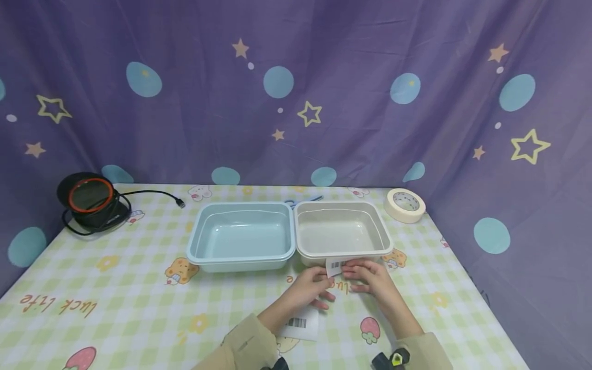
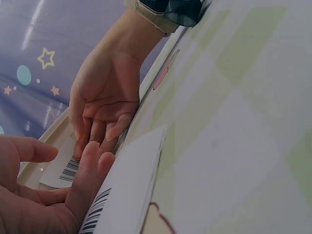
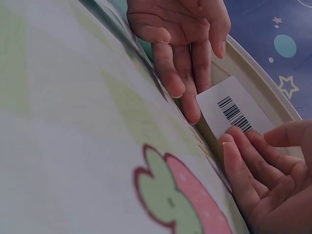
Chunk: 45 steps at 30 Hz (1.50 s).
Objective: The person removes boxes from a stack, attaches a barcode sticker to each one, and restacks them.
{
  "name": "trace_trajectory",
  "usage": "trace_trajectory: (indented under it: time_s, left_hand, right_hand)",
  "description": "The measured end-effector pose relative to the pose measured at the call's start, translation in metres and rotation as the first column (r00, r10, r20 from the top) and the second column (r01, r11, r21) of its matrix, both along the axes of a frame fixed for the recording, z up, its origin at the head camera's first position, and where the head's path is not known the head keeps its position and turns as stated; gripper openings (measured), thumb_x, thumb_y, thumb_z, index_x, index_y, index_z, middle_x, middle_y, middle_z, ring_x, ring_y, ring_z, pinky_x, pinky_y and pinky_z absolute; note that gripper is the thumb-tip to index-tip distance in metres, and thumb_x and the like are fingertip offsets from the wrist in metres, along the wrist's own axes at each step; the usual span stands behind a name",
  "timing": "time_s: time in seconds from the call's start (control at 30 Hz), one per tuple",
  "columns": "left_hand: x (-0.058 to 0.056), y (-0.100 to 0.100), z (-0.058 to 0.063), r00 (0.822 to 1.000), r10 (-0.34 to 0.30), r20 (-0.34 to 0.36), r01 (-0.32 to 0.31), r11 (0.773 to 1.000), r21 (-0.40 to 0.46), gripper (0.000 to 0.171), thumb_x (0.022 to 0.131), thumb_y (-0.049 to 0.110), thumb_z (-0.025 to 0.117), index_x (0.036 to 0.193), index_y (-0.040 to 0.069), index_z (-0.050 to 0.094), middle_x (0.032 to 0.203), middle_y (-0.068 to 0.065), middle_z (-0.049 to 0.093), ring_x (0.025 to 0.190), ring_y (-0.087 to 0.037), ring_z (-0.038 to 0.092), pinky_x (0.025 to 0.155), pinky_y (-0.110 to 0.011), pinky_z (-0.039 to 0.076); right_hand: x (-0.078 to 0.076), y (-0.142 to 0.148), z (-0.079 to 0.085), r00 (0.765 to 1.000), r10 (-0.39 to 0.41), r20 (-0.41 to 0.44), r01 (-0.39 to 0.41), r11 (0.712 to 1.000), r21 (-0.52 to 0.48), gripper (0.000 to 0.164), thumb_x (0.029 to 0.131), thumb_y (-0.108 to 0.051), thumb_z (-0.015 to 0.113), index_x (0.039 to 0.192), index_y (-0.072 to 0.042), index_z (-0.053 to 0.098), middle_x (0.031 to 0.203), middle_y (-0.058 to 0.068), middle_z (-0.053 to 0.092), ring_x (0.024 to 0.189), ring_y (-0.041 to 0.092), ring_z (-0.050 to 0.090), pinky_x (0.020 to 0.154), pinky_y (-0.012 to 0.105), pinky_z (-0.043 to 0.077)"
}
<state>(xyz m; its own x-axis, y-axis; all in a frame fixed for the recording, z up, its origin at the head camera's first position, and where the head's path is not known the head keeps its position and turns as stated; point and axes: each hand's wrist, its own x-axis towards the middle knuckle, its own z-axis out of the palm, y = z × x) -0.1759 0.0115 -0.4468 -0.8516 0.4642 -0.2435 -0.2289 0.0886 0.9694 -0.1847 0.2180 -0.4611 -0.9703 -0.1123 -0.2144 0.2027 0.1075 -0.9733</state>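
The label [image 1: 334,266], a white slip with a printed barcode [image 3: 235,113], lies against the front wall of the pale tub [image 1: 344,255], just below the rim. The right hand [image 1: 370,280] has its fingertips on the label's right part, fingers extended rather than wrapped round it. The left hand [image 1: 307,288] has relaxed fingers standing apart, the tips at the label's left edge, seemingly touching; neither hand is clamped on anything. Whether the label has stuck to the wall cannot be told. It should weigh next to nothing and be thin and flexible, bending easily and likely to crease or lift at a corner if pushed from one side. If the back is tacky, it could cling to a fingertip. The best hold would be a light pinch at opposite edges, leaving the middle free, with flat fingertips to smooth it; the tub's glossy plastic looks stiff, though it may slide if pressed hard. A second sheet [image 1: 302,329], also barcoded, lies on the bench [image 1: 139,318] by the left wrist, and the blue tub [image 1: 240,260] sits beside the pale one.
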Motion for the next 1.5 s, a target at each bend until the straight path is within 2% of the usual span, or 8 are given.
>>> trace_trajectory:
  time_s: [0.33,0.63,0.73,0.93,1.07,1.37,1.5]
  left_hand:
    - [-0.0038,-0.001,-0.0042,1.0,-0.006,-0.006,0.006,1.0,-0.001,0.048,0.099,0.018,0.051,0.137,-0.011,0.041,0.125,-0.024,0.059,0.092,-0.033,0.07,0.064,-0.033,0.064]
    - [-0.0021,-0.0001,-0.003,1.0,0.014,0.003,-0.014,1.0,0.024,0.049,0.099,0.015,0.05,0.139,-0.01,0.039,0.12,-0.024,0.061,0.091,-0.033,0.07,0.064,-0.032,0.064]
    - [-0.0019,0.0007,-0.0043,0.999,0.035,0.007,-0.035,0.999,0.025,0.051,0.098,0.015,0.05,0.14,-0.012,0.037,0.12,-0.024,0.062,0.09,-0.031,0.071,0.064,-0.031,0.064]
    - [-0.0029,0.0014,-0.0075,0.993,0.115,0.023,-0.116,0.992,0.042,0.059,0.096,0.012,0.051,0.141,-0.017,0.027,0.119,-0.027,0.062,0.088,-0.03,0.071,0.062,-0.031,0.064]
    - [-0.0036,0.0016,-0.0076,0.989,0.143,0.036,-0.145,0.989,0.043,0.056,0.095,0.011,0.052,0.139,-0.016,0.031,0.116,-0.027,0.062,0.086,-0.029,0.071,0.063,-0.032,0.064]
    - [-0.0047,0.0025,-0.0084,0.986,0.163,0.032,-0.164,0.985,0.048,0.055,0.094,0.009,0.049,0.139,-0.017,0.029,0.115,-0.027,0.062,0.089,-0.031,0.071,0.066,-0.033,0.064]
    - [-0.0051,0.0022,-0.0086,0.987,0.16,0.029,-0.161,0.986,0.049,0.056,0.094,0.009,0.049,0.139,-0.017,0.028,0.115,-0.027,0.062,0.088,-0.03,0.071,0.066,-0.033,0.064]
  right_hand:
    - [-0.0016,0.002,-0.0036,1.0,0.001,0.02,-0.002,1.0,0.009,0.037,0.1,-0.015,0.045,0.126,0.011,0.05,0.122,0.019,0.066,0.097,0.008,0.069,0.076,0.025,0.062]
    - [-0.0022,0.0041,-0.0041,0.999,0.028,0.019,-0.028,1.0,0.014,0.041,0.101,-0.018,0.042,0.129,0.012,0.048,0.126,0.022,0.064,0.102,0.013,0.069,0.078,0.027,0.062]
    - [-0.0023,0.0045,-0.0046,0.999,0.033,0.016,-0.033,0.999,0.015,0.042,0.102,-0.018,0.043,0.13,0.012,0.049,0.126,0.022,0.064,0.102,0.013,0.069,0.078,0.027,0.062]
    - [-0.0022,0.0044,-0.0048,0.999,0.041,0.014,-0.041,0.999,0.006,0.042,0.102,-0.018,0.043,0.131,0.012,0.048,0.126,0.022,0.064,0.099,0.009,0.069,0.077,0.026,0.062]
    - [-0.0019,0.0044,-0.0041,0.999,0.049,0.009,-0.049,0.999,0.001,0.043,0.102,-0.019,0.043,0.131,0.012,0.047,0.127,0.022,0.063,0.098,0.008,0.069,0.077,0.026,0.062]
    - [-0.0015,0.0034,-0.0042,0.997,0.074,0.0,-0.074,0.997,0.003,0.045,0.102,-0.02,0.044,0.133,0.012,0.045,0.13,0.024,0.06,0.1,0.01,0.069,0.078,0.026,0.062]
    - [-0.0025,-0.0002,-0.0036,0.994,0.111,-0.015,-0.111,0.994,0.02,0.047,0.102,-0.022,0.044,0.135,0.011,0.046,0.132,0.025,0.058,0.104,0.014,0.069,0.08,0.027,0.062]
